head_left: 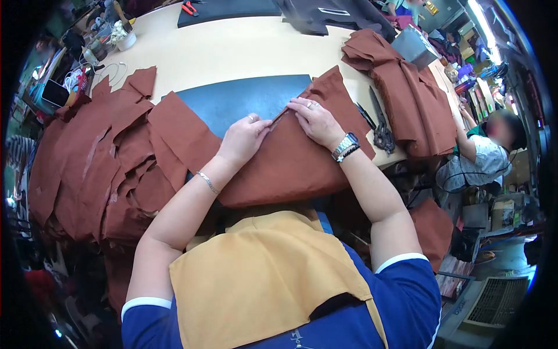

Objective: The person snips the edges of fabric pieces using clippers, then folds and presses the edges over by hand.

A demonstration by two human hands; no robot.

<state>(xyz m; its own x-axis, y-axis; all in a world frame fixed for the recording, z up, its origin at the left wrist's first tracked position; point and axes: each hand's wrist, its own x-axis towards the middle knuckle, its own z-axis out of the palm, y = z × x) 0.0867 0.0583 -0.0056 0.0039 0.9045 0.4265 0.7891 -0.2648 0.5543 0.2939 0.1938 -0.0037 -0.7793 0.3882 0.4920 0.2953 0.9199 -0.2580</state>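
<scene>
A reddish-brown fabric piece (290,157) lies over the table's near edge, partly on a dark blue mat (232,96). My left hand (247,136) pinches the fabric's upper left edge between thumb and fingers. Just to its right, my right hand (317,121) has its fingers closed on the same edge, where a narrow fold shows between the two hands. Another brown piece (183,131) lies left of my left hand, beside a large layered pile of brown fabric (87,163). Large dark scissors (382,125) rest right of my right hand.
More folded brown fabric (412,99) lies on the right, near a grey metal box (414,46). Red-handled pliers (189,8) rest on a dark board (226,10) at the far side. A white cup (125,41) stands far left. Another person (479,151) sits at the right.
</scene>
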